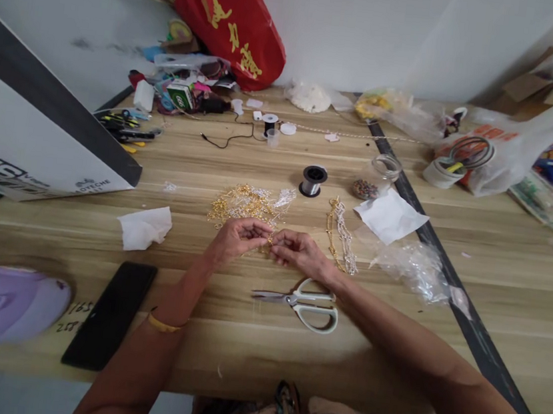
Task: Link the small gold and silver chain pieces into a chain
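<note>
My left hand and my right hand meet over the table, fingertips pinched on a small gold chain. The fingers cover most of it. Just beyond my left hand lies a tangled heap of gold and silver chains. Right of my right hand, a few gold and silver chains are laid out lengthwise. White-handled scissors rest below my hands, blades toward the left. A black spool of thin wire stands behind them.
A glass jar of beads, white paper and clear plastic bags sit at right. On the left are a tissue, a black phone, a purple device and a large box. Clutter lines the back.
</note>
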### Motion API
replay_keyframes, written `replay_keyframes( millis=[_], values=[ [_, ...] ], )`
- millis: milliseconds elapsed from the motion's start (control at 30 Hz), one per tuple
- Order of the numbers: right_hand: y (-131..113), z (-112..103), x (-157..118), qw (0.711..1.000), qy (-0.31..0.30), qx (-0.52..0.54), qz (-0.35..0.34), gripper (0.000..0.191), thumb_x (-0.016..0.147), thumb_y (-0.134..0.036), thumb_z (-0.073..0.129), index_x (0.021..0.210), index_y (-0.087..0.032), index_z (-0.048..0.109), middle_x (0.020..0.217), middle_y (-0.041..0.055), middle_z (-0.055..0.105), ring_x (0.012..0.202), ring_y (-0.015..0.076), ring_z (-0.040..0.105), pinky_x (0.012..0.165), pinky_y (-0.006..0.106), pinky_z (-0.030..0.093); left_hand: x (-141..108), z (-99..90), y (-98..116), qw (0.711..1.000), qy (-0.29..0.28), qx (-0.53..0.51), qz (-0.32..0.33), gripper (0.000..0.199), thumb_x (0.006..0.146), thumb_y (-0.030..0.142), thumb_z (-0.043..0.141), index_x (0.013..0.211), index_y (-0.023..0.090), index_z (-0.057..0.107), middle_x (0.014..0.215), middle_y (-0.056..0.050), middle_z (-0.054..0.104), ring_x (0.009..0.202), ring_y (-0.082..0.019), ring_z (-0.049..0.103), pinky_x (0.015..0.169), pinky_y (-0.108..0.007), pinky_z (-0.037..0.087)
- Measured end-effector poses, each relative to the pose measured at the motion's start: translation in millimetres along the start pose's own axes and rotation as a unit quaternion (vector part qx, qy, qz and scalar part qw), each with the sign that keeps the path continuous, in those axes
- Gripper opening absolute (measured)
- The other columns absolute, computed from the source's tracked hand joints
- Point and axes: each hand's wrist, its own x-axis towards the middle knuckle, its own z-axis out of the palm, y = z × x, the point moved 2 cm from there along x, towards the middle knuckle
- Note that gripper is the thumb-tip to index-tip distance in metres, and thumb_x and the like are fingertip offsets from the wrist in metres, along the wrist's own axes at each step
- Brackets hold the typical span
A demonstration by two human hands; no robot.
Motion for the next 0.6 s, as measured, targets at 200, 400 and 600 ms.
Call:
replay_keyframes(
  millis=[200,400,600],
  values=[
    [9,-7,-3,0.998,0.047,-0.027,-0.015,0.027,0.081,-0.040,0.060,0.085,-0.014,0.058,0.063,-0.0026,0.053,0.052,0.0071,0.046,0.048,0.019,0.035,1,-1.8,-5,0.987,-0.002,0.156,0.027,0.016,0.072,0.025,0.066,0.084,0.016,0.072,0.076,-0.005,0.071,0.065,-0.013,0.061,0.060,-0.023,0.046],
    [11,-12,-6,0.996,0.070,-0.054,-0.033,0.027,0.082,-0.040,0.057,0.085,-0.014,0.057,0.061,-0.0035,0.049,0.053,0.0080,0.042,0.048,0.020,0.032,0,-3.0,-5,0.987,-0.012,0.155,0.046,0.012,0.072,0.022,0.065,0.080,0.019,0.074,0.071,-0.003,0.069,0.059,-0.012,0.055,0.054,-0.022,0.040],
    [15,-14,-8,0.991,0.088,-0.091,-0.043,0.025,0.083,-0.039,0.056,0.085,-0.014,0.058,0.063,-0.0024,0.050,0.056,0.0090,0.043,0.051,0.021,0.033,1,-8.7,-2,0.980,-0.015,0.195,0.042,0.010,0.074,0.024,0.064,0.074,0.019,0.073,0.068,-0.003,0.068,0.058,-0.012,0.052,0.055,-0.022,0.038]
  ],
)
